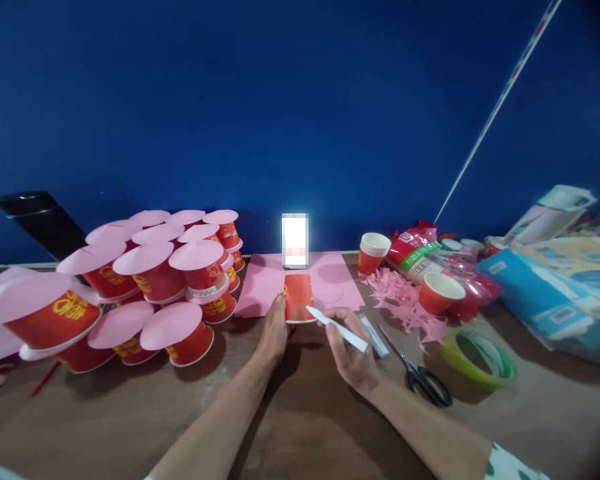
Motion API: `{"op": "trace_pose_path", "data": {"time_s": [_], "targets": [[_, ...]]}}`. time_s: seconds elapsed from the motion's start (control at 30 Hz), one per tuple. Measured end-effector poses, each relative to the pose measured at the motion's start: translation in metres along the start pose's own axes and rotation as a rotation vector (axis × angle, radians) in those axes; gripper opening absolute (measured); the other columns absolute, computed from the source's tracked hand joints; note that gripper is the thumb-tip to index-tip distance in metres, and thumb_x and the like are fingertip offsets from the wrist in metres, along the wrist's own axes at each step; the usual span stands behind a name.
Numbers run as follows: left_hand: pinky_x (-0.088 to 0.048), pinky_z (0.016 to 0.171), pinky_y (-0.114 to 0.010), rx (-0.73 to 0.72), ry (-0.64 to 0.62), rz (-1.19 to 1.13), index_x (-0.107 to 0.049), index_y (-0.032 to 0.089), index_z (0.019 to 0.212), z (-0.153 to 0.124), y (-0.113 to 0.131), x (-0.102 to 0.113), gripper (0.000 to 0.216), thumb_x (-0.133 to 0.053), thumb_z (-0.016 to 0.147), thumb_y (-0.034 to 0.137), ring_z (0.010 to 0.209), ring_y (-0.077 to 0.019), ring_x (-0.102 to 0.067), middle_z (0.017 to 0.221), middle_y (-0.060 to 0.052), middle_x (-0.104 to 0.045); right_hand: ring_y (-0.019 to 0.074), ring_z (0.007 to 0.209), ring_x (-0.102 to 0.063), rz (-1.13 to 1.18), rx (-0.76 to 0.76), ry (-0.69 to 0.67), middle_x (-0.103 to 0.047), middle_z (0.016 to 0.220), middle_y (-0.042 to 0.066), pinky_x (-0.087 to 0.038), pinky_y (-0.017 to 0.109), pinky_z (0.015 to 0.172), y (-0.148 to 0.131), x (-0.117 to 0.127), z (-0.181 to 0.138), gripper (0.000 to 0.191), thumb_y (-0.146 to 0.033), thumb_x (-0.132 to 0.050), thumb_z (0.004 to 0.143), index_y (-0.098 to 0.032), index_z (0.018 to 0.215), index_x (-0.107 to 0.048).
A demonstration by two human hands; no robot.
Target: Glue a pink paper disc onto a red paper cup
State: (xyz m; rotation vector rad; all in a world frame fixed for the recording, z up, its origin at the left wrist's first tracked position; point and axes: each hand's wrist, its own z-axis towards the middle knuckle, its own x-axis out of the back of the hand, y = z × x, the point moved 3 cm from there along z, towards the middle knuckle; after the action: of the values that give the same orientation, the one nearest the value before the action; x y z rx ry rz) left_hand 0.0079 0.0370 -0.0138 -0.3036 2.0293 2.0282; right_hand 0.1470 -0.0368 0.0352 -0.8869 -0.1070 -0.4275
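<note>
Red paper cup (298, 297) stands upside down just below the middle of the frame, on the near edge of a pink sheet (265, 283) that lies flat on the brown counter (305, 427).

The sheet's near edge runs straight under the cup's rim. Its far edge meets the blue wall, where a bright, blurred phone (295, 240) stands propped. Towards the bottom of the frame the counter is bare wood, and only the two forearms cross it.

To the left, a pile of pink-capped cups (155, 287) crowds close, the nearest of them just beside the sheet's left edge. To the right lie a second white stick (374, 335), scissors (420, 373) and a green tape roll (477, 360). Pink scraps (405, 300) and an open orange cup (441, 292) lie beyond them. The stick is just beside the right hand; the rest sit a little apart.

The left hand (274, 333) comes up from below with its fingertips against the cup's left wall. Whether its grip closes round the far side, I cannot tell. The right hand (353, 353) has its grip closed on a white pen (337, 329), held slanting up to the left. The pen's tip is at the cup's lower right, by the rim.

The cup is red-orange with a pale rim resting on the sheet. It tapers slightly towards its upturned base, and a yellow mark shows at its left edge beside the fingers.
</note>
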Motion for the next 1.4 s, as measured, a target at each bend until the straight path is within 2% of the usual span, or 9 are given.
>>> {"op": "trace_pose_path", "data": {"time_s": [0.57, 0.83, 1.0, 1.2, 1.4], "targets": [[-0.049, 0.074, -0.034, 0.012, -0.005, -0.066, -0.063, 0.014, 0.095, 0.000, -0.001, -0.001, 0.052, -0.048, 0.081, 0.062, 0.076, -0.0226, -0.064, 0.080, -0.008, -0.070, 0.0163, 0.071, -0.062, 0.008, -0.019, 0.005, -0.065, 0.079, 0.003, -0.049, 0.027, 0.066, 0.002, 0.000, 0.000, 0.011, -0.024, -0.049, 0.090, -0.019, 0.093, -0.058], [-0.049, 0.077, -0.035, 0.003, -0.019, -0.046, -0.063, 0.014, 0.095, 0.000, 0.000, -0.001, 0.054, -0.047, 0.081, 0.063, 0.079, -0.0223, -0.063, 0.087, -0.008, -0.070, 0.0158, 0.071, -0.063, 0.011, 0.009, -0.023, -0.066, 0.079, 0.003, -0.050, 0.027, 0.066, -0.001, 0.000, 0.000, 0.011, -0.023, -0.049, 0.090, -0.019, 0.094, -0.059], [-0.049, 0.076, -0.034, 0.014, 0.007, -0.046, -0.062, 0.014, 0.097, 0.000, -0.001, 0.000, 0.055, -0.047, 0.080, 0.064, 0.080, -0.0227, -0.064, 0.088, -0.009, -0.070, 0.0165, 0.070, -0.063, -0.014, -0.011, 0.021, -0.066, 0.077, 0.003, -0.050, 0.028, 0.065, -0.002, 0.001, 0.001, 0.012, -0.025, -0.049, 0.090, -0.019, 0.091, -0.059], [-0.049, 0.077, -0.033, 0.027, -0.016, -0.103, -0.060, 0.015, 0.095, 0.002, -0.005, 0.001, 0.050, -0.049, 0.081, 0.061, 0.078, -0.0207, -0.064, 0.089, -0.007, -0.070, 0.0152, 0.066, -0.062, 0.058, -0.045, -0.045, -0.066, 0.076, 0.002, -0.050, 0.027, 0.061, 0.002, 0.000, -0.002, 0.012, -0.026, -0.047, 0.091, -0.020, 0.091, -0.058], [-0.048, 0.083, -0.036, 0.082, -0.064, -0.243, -0.060, 0.013, 0.105, 0.003, -0.007, -0.001, 0.057, -0.049, 0.080, 0.063, 0.084, -0.0223, -0.066, 0.092, -0.009, -0.071, 0.0157, 0.069, -0.061, 0.028, -0.057, 0.024, -0.065, 0.075, 0.002, -0.050, 0.028, 0.065, 0.009, 0.003, -0.003, 0.012, -0.026, -0.047, 0.091, -0.019, 0.090, -0.057]]}}
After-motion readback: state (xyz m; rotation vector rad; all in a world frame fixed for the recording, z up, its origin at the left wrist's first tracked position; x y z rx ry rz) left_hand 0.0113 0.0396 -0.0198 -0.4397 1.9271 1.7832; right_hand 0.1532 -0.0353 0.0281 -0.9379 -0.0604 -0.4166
